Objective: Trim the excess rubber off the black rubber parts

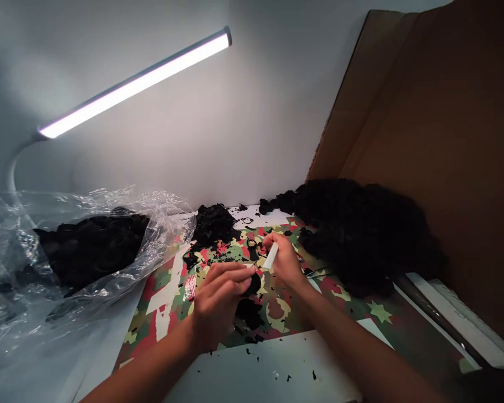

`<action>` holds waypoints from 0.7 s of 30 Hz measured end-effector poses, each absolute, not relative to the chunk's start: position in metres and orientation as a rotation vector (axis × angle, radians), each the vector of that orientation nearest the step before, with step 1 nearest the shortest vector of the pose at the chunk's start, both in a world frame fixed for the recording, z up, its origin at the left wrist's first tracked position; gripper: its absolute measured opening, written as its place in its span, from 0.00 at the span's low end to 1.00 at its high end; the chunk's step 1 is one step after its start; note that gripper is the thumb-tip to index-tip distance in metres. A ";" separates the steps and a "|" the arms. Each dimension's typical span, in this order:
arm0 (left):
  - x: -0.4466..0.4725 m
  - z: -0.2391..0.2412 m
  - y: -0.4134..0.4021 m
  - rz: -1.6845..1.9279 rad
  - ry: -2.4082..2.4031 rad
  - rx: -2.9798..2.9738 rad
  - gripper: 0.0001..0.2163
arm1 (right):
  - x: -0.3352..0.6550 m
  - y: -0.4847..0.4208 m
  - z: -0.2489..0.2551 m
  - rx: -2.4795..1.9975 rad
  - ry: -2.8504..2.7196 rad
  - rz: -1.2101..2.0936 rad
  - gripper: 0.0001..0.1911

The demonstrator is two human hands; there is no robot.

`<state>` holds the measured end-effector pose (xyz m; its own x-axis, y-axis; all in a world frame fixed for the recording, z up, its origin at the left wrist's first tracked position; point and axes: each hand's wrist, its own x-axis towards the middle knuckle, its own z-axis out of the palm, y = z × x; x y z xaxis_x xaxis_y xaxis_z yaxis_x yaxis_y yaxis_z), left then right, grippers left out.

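My left hand (223, 296) is closed on a round black piece (253, 284), holding it over a camouflage-patterned sheet (279, 314). In my right hand (284, 262) is a slim tool with a flat white handle (270, 256), its thin tip pointing toward the black piece; the exact kind of tool is unclear. Under and beside my left hand lies a small clump of black pieces (248, 314). Farther back on the sheet stands a heap of black scraps (215, 224), with small bits scattered round it.
At the left, a clear plastic bag (159, 224) holds many round black pieces (96, 246). A large dark pile (357, 235) sits at the right before a cardboard panel (437, 140). A lit bar lamp (138, 84) hangs above the left side. Long strips (462, 319) lie at far right.
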<state>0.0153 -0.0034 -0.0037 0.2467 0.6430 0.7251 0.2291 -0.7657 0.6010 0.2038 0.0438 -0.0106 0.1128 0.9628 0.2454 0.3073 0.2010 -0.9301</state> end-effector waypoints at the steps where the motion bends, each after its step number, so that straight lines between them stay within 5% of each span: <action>1: 0.017 -0.003 -0.003 1.557 0.839 2.020 0.05 | 0.210 0.048 -0.012 -1.317 -1.418 0.787 0.09; 14: 0.013 0.002 0.021 1.344 0.893 1.324 0.13 | 0.211 0.037 0.002 -1.210 -1.603 0.940 0.21; 21: 0.008 0.002 0.024 1.212 0.838 1.231 0.13 | 0.194 0.016 0.016 -1.023 -1.651 0.679 0.10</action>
<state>0.0076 0.0235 0.0018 0.2097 0.9686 0.1333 -0.2175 -0.0867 0.9722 0.1938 0.0161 0.0164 -0.1052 0.8774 0.4681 0.2940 0.4771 -0.8282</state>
